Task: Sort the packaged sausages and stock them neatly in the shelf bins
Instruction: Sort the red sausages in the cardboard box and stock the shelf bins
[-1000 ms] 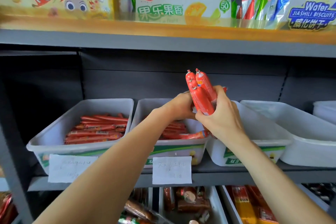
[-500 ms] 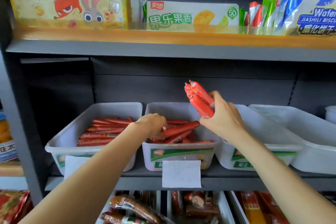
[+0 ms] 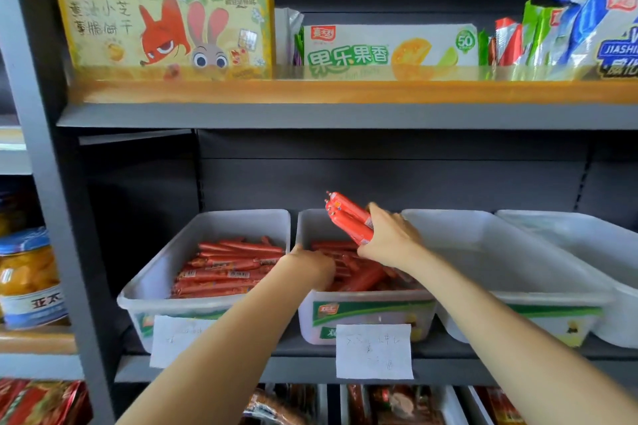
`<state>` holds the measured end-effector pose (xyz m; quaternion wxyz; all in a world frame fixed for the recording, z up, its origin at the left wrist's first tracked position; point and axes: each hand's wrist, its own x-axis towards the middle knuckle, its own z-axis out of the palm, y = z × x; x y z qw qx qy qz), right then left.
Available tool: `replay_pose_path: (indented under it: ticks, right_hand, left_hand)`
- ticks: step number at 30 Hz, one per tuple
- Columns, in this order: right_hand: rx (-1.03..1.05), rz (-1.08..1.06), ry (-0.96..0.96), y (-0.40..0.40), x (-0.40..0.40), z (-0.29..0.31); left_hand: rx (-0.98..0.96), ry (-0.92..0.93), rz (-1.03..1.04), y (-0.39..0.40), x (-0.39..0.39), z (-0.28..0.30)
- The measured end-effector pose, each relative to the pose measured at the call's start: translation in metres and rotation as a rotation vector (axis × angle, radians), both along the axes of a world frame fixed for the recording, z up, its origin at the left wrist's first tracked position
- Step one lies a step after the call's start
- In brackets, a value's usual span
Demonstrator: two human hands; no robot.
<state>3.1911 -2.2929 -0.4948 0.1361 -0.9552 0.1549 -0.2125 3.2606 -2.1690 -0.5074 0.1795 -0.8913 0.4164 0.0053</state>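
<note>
The right hand [image 3: 388, 238] grips a sausage bundle [image 3: 348, 217], tips pointing to ten o'clock, above the middle bin [image 3: 366, 314]. The left hand [image 3: 310, 266] reaches into that bin's loose sausages [image 3: 362, 278]; its grip cannot be told.

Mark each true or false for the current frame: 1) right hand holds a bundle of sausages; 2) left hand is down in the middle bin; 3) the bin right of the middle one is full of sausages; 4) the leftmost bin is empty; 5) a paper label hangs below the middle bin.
1) True. The right hand grips a bundle of sausages above the middle bin.
2) True. The left hand reaches in among the sausages there.
3) False. The bin to its right shows no sausages.
4) False. The leftmost bin holds a layer of red sausages.
5) True. A white paper label hangs on the shelf edge below the middle bin.
</note>
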Motion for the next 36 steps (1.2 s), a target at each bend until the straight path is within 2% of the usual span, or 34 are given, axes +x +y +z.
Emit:
replay_pose_path:
  ticks: [3, 5, 9, 13, 16, 19, 23, 29, 33, 36]
  right_hand:
    - [0.086, -0.061, 0.054, -0.009, 0.0, -0.007]
    - [0.057, -0.092, 0.089, -0.011, 0.004, -0.012]
    - [-0.11, -0.073, 0.173, -0.009, 0.021, -0.018]
    - [-0.27, 0.042, 0.191, -0.007, 0.04, -0.016]
    - [-0.407, 0.067, 0.284, -0.01, 0.048, -0.013]
    - [-0.265, 0.118, 0.461, -0.023, 0.046, -0.002]
    - [-0.043, 0.269, 0.57, -0.041, 0.037, 0.015]
    - [-0.116, 0.284, 0.642, -0.045, 0.031, -0.01]
    - [-0.055, 0.277, 0.62, -0.043, 0.026, -0.016]
    - [0.039, 0.22, 0.469, -0.046, 0.026, -0.011]
  left_hand:
    - [-0.091, -0.251, -0.005, -0.001, 0.002, 0.001]
    - [-0.222, -0.325, 0.019, 0.004, 0.01, 0.002]
    - [-0.365, -0.173, 0.037, 0.02, 0.021, -0.003]
    - [-0.481, 0.024, 0.002, 0.033, 0.024, -0.004]
    - [-0.487, -0.015, 0.009, 0.038, 0.024, -0.002]
    - [-0.44, -0.069, 0.0, 0.036, 0.019, 0.001]
    - [-0.433, -0.062, -0.014, 0.027, 0.019, 0.0]
    - [-0.361, -0.065, -0.01, 0.014, 0.011, -0.005]
    - [-0.298, 0.001, -0.013, 0.013, 0.009, -0.006]
    - [-0.265, 0.042, -0.022, 0.014, 0.012, -0.007]
